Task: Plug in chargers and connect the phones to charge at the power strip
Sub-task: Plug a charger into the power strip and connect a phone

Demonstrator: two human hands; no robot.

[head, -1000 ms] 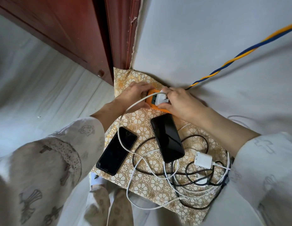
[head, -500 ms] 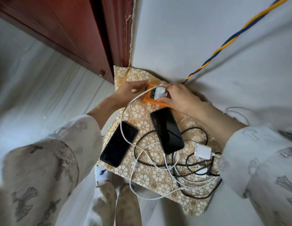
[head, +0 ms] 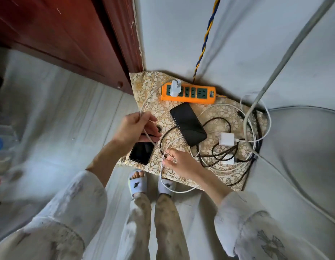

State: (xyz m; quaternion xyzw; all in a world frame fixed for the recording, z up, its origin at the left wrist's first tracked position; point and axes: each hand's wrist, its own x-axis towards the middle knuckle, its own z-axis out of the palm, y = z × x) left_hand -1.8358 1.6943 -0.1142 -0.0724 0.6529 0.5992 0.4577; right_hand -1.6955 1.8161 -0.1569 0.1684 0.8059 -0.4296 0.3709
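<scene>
We see an orange power strip (head: 188, 93) upper centre on a patterned cloth (head: 157, 109), w/ one white charger (head: 175, 88) plugged in at its left end. Its white cable (head: 147, 102) arcs down-left into the left hand (head: 134, 128), which pinches it; the right hand (head: 179, 161) pinches the same cable lower centre. Big phone (head: 188, 123) mid-frame, smaller phone (head: 141, 152) partly under the left hand. A second white charger (head: 227, 139) sits right of centre among tangled cables.

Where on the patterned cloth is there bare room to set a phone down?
Bare patterned cloth lies left of the orange power strip and below the right hand. Right of the larger phone, tangled cables and a loose charger crowd it.
</scene>
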